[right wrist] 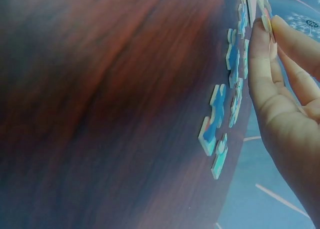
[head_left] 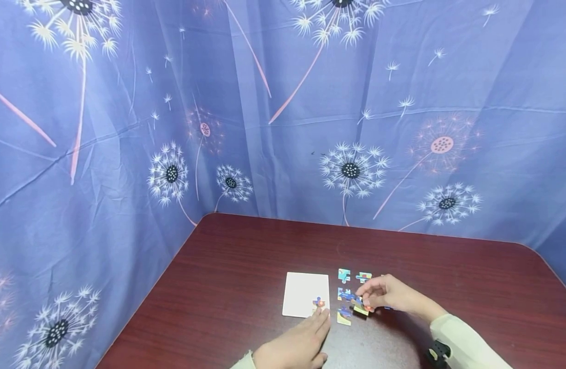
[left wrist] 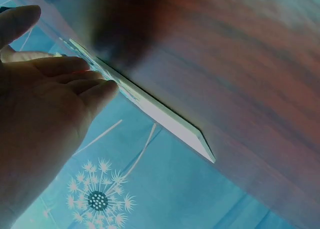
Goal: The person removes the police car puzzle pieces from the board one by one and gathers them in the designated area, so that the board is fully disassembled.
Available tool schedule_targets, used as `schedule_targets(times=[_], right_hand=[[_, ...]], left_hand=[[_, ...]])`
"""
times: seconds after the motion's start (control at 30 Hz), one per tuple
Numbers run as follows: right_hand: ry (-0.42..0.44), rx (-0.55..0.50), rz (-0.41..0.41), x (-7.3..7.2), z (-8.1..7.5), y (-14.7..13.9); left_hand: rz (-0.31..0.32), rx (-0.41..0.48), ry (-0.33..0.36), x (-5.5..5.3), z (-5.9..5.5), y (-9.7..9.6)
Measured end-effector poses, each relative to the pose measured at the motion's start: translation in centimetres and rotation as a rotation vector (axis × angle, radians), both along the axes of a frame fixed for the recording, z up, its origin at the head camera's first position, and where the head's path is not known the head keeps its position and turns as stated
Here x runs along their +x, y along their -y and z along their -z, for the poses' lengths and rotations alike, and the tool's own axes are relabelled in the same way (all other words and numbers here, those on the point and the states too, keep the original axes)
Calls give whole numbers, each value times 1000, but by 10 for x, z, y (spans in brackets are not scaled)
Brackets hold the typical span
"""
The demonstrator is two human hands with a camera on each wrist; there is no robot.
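A flat white puzzle board (head_left: 301, 289) lies on the table, with one colourful jigsaw piece (head_left: 318, 302) at its near right corner. My left hand (head_left: 297, 341) rests there with fingers straight, the fingertips at that piece and the board's near edge. In the left wrist view the board (left wrist: 172, 120) appears nearly edge-on beside the fingers. My right hand (head_left: 393, 296) pinches a yellow and blue jigsaw piece (head_left: 361, 309) between thumb and fingers, held tilted above the table. The right wrist view shows this piece (right wrist: 268, 26) from its side.
Several loose jigsaw pieces lie right of the board, among them a light blue one (head_left: 344, 275), a yellow-edged one (head_left: 343, 316) and a red-and-yellow one (head_left: 364, 277). Others sit partly behind the right hand. A blue dandelion-print curtain (head_left: 283, 154) hangs behind the brown table (head_left: 218, 266).
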State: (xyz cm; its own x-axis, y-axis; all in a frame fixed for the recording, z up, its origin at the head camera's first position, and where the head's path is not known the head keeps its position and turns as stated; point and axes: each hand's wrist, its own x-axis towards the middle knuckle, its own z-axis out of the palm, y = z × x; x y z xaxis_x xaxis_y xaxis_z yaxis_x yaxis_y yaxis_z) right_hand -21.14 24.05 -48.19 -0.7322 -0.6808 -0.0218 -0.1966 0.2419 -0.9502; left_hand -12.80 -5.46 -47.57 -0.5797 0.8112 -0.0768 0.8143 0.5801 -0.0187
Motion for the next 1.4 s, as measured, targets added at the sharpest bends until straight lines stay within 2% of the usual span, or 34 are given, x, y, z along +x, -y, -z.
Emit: schedule_targets(times=[0.17,0.4,0.57,0.8,1.0,1.23,1.4], right_hand=[[23,-72,-57,4,5,-4],[49,-106,-110,10,9,-8],[64,-103,-110,12,10,-10],[60,-67,-100,15,11,-9],[17,-34,-61,20,8,-8],[1,2,10,21,8,-4],[-5,-2,25,24,11,-3]], left_hand=[[-2,24,-27,-5,1,7],[-74,105,39,-15,1,19],[-124,123,43,-22,0,27],[-204,173,79,-33,-3,42],[-248,194,114,-48,-6,56],[-279,201,245,-65,-7,69],[-275,191,282,-73,-2,74]])
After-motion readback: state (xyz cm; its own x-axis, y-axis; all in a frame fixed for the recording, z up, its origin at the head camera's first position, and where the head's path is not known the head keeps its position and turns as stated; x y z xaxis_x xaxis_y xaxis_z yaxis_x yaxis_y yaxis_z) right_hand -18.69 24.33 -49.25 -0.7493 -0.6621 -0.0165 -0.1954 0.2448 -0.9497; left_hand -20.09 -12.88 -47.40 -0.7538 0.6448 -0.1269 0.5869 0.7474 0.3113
